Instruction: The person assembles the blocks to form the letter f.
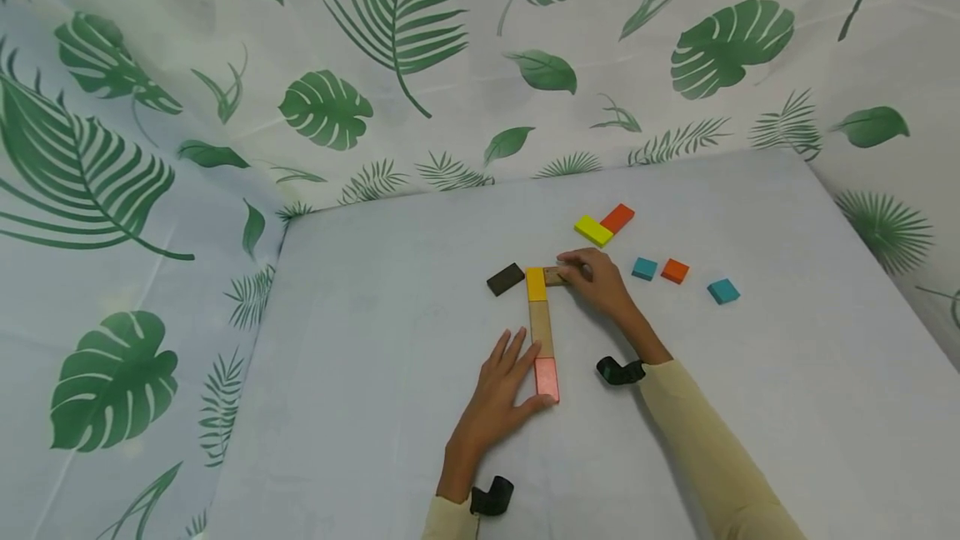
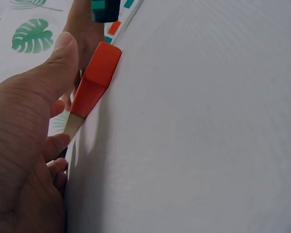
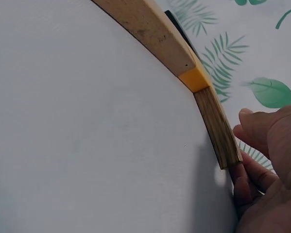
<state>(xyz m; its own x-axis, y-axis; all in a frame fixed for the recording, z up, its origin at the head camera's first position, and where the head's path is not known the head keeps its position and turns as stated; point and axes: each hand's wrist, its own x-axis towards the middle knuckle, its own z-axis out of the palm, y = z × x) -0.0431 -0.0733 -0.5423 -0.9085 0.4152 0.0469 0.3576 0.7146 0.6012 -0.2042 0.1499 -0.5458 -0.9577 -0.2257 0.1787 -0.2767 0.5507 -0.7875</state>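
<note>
My left hand [image 1: 495, 402] lies along the left side of a row of blocks with its fingers extended. Its thumb touches the near end of the pink-red block [image 1: 547, 379], and a fingertip reaches the plain wooden block [image 1: 542, 328] beyond it. A yellow block [image 1: 535, 283] tops this row. From the yellow block's right side a brown wood-grain block [image 3: 217, 127] sticks out, touching it. My right hand [image 1: 596, 280] is at the brown block's outer end, fingertips against it; in the right wrist view the thumb stands apart from the wood.
Left of the yellow block lies a dark block [image 1: 506, 279]. Behind, a lime block [image 1: 593, 231] touches an orange-red one [image 1: 618, 218]. To the right are a blue block [image 1: 644, 268], an orange block [image 1: 675, 271] and another blue block [image 1: 723, 291]. Leaf-printed cloth [image 1: 450, 140] borders the white surface.
</note>
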